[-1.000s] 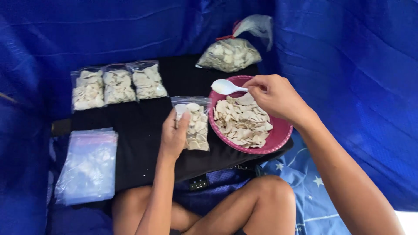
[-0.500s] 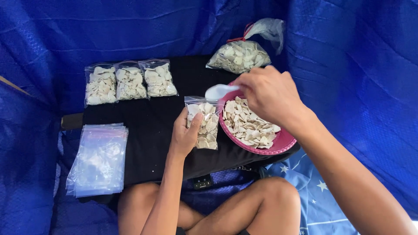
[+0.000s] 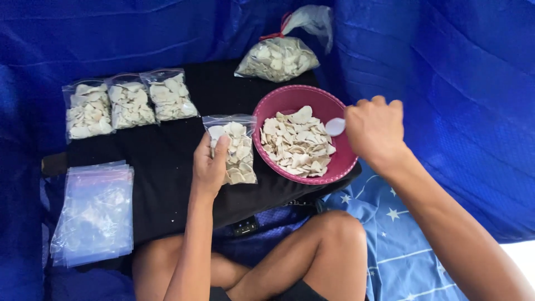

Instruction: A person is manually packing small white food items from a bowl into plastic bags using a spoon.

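At the far left a stack of empty clear zip bags lies flat on the black surface, unused as yet. Behind it three small filled bags sit side by side in a row, each packed with pale chips and, by the look of it, finished. Next comes the left hand, whose fingers are curled around the edge of a fourth bag; this bag rests on the surface just beside the pink bowl and appears largely filled, its mouth seemingly unsealed. The bowl holds a good heap of chips, so plenty remains to be portioned. At the bowl's right rim the right hand has its fingers closed around a white spoon, whose scoop hangs over the chips. Behind the bowl a large tied bag of chips waits unopened, which suggests the work is less than half done.
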